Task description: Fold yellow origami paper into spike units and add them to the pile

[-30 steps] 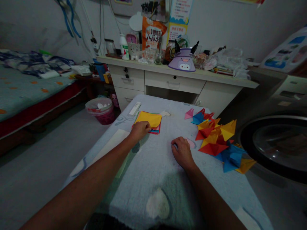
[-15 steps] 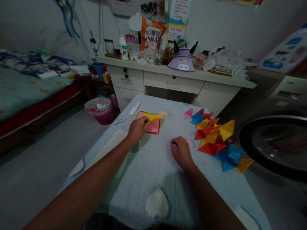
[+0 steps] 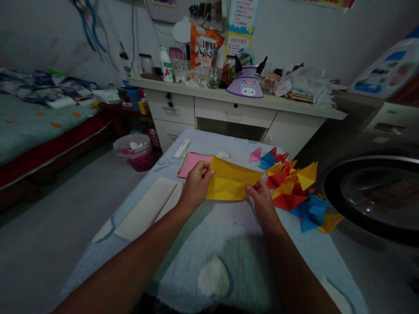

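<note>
A yellow sheet of origami paper (image 3: 232, 181) is stretched between my two hands above the cloth-covered table (image 3: 183, 261). My left hand (image 3: 197, 183) pinches its left edge with the thumb in front. At the lower right corner, my right hand (image 3: 262, 198) grips the sheet between thumb and fingers. Faint crease lines cross the yellow paper. Behind my left hand lies a stack of coloured paper (image 3: 193, 162), pink on top with red and green edges showing. Several folded paper figures (image 3: 290, 183) in red, yellow, blue and pink are heaped to the right of my right hand.
A long pale folded sheet (image 3: 149, 207) lies on the table's left side, and a small white box (image 3: 181, 148) near its far left corner. Beyond stands a cluttered white desk (image 3: 235, 109). A pink bin (image 3: 139, 152) is at left, a washing machine (image 3: 376, 174) at right.
My left hand has lifted the yellow sheet off the stack and brought it right, towards me. My right hand has risen from the table and taken hold of the sheet's right side.
</note>
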A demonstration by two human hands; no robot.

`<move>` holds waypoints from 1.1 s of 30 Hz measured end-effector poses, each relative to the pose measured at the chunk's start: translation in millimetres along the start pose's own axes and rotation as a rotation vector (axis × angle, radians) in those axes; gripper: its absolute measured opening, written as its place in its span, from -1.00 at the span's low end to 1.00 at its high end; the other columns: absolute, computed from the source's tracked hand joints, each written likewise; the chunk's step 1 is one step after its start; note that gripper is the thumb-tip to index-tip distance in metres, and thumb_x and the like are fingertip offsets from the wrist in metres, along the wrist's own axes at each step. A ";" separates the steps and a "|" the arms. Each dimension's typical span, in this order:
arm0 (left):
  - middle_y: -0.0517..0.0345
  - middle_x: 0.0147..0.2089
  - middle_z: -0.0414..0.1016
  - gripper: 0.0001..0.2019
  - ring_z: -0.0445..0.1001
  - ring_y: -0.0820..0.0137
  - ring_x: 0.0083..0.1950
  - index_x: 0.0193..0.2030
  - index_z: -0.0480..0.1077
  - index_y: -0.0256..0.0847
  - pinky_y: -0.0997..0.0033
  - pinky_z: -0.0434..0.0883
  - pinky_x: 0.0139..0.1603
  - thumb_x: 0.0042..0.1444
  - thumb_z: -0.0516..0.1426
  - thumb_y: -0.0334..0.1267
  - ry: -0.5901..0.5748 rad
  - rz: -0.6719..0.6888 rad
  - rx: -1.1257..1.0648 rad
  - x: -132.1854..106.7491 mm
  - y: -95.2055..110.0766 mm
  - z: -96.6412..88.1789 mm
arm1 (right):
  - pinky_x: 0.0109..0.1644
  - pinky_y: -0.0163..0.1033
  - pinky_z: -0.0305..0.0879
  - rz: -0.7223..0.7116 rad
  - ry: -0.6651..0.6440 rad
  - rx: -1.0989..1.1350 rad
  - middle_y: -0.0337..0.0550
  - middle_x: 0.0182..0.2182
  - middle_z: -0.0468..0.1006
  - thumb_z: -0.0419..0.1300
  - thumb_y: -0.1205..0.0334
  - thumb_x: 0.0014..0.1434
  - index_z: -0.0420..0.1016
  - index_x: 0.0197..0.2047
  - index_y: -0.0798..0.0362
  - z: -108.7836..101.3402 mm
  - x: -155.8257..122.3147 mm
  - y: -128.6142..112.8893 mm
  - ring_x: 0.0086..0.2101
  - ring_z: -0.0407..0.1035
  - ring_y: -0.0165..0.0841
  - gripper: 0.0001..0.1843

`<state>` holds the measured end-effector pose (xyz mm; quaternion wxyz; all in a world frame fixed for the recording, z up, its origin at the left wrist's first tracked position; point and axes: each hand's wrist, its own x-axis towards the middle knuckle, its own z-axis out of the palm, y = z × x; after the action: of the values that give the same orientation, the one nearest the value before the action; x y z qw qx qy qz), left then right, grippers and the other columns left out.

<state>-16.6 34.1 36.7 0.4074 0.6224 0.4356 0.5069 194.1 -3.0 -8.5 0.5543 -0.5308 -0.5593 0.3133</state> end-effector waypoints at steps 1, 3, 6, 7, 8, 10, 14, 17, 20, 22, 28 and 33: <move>0.18 -0.28 0.48 -0.86 0.47 0.42 -0.31 -0.18 0.22 -0.16 0.50 0.37 -0.33 0.21 -0.02 -0.17 -0.014 -0.025 -0.029 0.3 -3.7 2.2 | -0.04 -0.09 0.39 0.038 -0.021 0.107 -0.08 -0.08 0.56 0.13 0.07 0.14 0.36 0.00 -0.04 -1.2 0.6 -2.5 -0.08 0.45 -0.24 -0.65; 0.17 -0.28 0.48 -0.88 0.48 0.41 -0.31 -0.17 0.23 -0.16 0.48 0.39 -0.33 0.21 -0.03 -0.20 -0.029 -0.055 -0.035 0.6 -11.8 5.2 | -0.12 -0.14 0.42 0.128 -0.023 0.257 -0.15 -0.25 0.61 0.21 0.11 0.07 0.43 -0.20 -0.01 -4.5 1.6 -6.3 -0.23 0.50 -0.27 -0.77; 0.14 -0.26 0.49 -0.87 0.48 0.38 -0.26 -0.18 0.27 -0.18 0.41 0.41 -0.25 0.24 -0.05 -0.24 -0.027 -0.042 0.204 -2.4 -22.5 5.6 | -0.27 -0.19 0.44 0.245 0.051 0.317 -0.21 -0.37 0.60 0.26 0.14 -0.01 0.42 -0.30 0.00 -11.7 3.9 -6.8 -0.39 0.49 -0.31 -0.80; 0.12 -0.22 0.50 -0.84 0.48 0.36 -0.21 -0.15 0.29 -0.18 0.37 0.41 -0.19 0.26 -0.07 -0.25 -0.038 -0.003 0.354 -4.6 -24.9 5.3 | -0.31 -0.19 0.44 0.270 0.092 0.319 -0.22 -0.39 0.60 0.27 0.15 -0.03 0.42 -0.29 -0.01 -14.4 5.1 -5.8 -0.42 0.49 -0.31 -0.79; 0.09 -0.18 0.51 -0.82 0.47 0.33 -0.15 -0.13 0.32 -0.18 0.32 0.40 -0.11 0.26 -0.07 -0.28 -0.055 0.040 0.496 -7.0 -26.8 5.0 | -0.35 -0.20 0.44 0.286 0.139 0.311 -0.22 -0.40 0.60 0.26 0.16 -0.05 0.41 -0.28 -0.01 -16.9 6.4 -4.3 -0.44 0.48 -0.31 -0.77; 0.03 -0.04 0.50 -0.79 0.41 0.24 0.02 -0.07 0.37 -0.16 0.17 0.33 0.06 0.24 -0.03 -0.33 -0.106 0.126 0.724 -11.8 -29.2 5.4 | -0.38 -0.21 0.43 0.285 0.222 0.270 -0.22 -0.42 0.59 0.25 0.18 -0.07 0.40 -0.28 0.00 -21.2 8.8 -0.9 -0.46 0.48 -0.30 -0.77; 0.00 0.30 0.25 -0.69 0.11 0.04 0.33 0.03 0.40 -0.07 -0.06 0.13 0.24 0.22 0.00 -0.40 -0.213 0.232 1.049 -12.1 -32.9 8.8 | -0.39 -0.22 0.42 0.256 0.301 0.177 -0.20 -0.41 0.59 0.20 0.20 -0.08 0.38 -0.27 0.01 -24.9 10.6 6.7 -0.46 0.48 -0.29 -0.77; -0.04 0.36 0.14 -0.64 0.01 -0.01 0.38 0.09 0.39 -0.06 -0.12 0.09 0.26 0.23 -0.04 -0.42 -0.296 0.181 1.192 -1.8 -35.9 8.6 | -0.39 -0.22 0.41 0.264 0.300 0.057 -0.17 -0.39 0.60 0.16 0.21 -0.07 0.40 -0.25 0.02 -24.7 9.5 13.3 -0.46 0.48 -0.28 -0.75; -0.10 0.29 0.19 -0.60 0.17 0.00 0.29 0.12 0.38 -0.08 -0.03 0.24 0.16 0.23 -0.07 -0.44 -0.346 0.157 1.243 10.8 -36.7 4.8 | -0.38 -0.21 0.42 0.262 0.287 -0.033 -0.14 -0.39 0.60 0.13 0.19 -0.05 0.42 -0.22 0.04 -23.7 8.0 19.3 -0.43 0.49 -0.25 -0.73; -0.09 0.18 0.29 -0.64 0.30 0.08 0.17 0.08 0.39 -0.08 0.09 0.33 0.04 0.25 -0.08 -0.41 -0.371 0.150 1.268 17.2 -36.1 1.6 | -0.37 -0.20 0.43 0.267 0.281 -0.058 -0.13 -0.38 0.61 0.12 0.19 -0.05 0.43 -0.22 0.04 -23.1 7.1 21.8 -0.42 0.49 -0.24 -0.72; -0.05 0.13 0.35 -0.65 0.39 0.19 0.04 0.17 0.27 -0.08 0.22 0.36 -0.05 0.26 -0.04 -0.34 -0.428 0.157 1.291 32.8 -39.9 -9.8 | -0.36 -0.20 0.42 0.233 0.296 -0.181 -0.10 -0.39 0.62 0.10 0.17 -0.03 0.47 -0.21 0.06 -23.1 5.5 24.2 -0.38 0.50 -0.21 -0.69; -0.02 0.02 0.48 -0.71 0.39 0.15 0.04 0.02 0.38 -0.13 0.24 0.35 -0.04 0.18 0.13 -0.15 -0.502 0.176 1.260 48.0 -46.4 -24.1 | -0.36 -0.21 0.41 0.224 0.311 -0.220 -0.10 -0.40 0.61 0.09 0.17 -0.02 0.48 -0.19 0.06 -23.1 5.6 27.5 -0.39 0.49 -0.22 -0.68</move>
<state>-41.3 94.8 9.6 0.0135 0.8725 0.4875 0.0282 224.0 3.4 -28.4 0.5342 -0.6888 -0.4357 0.2244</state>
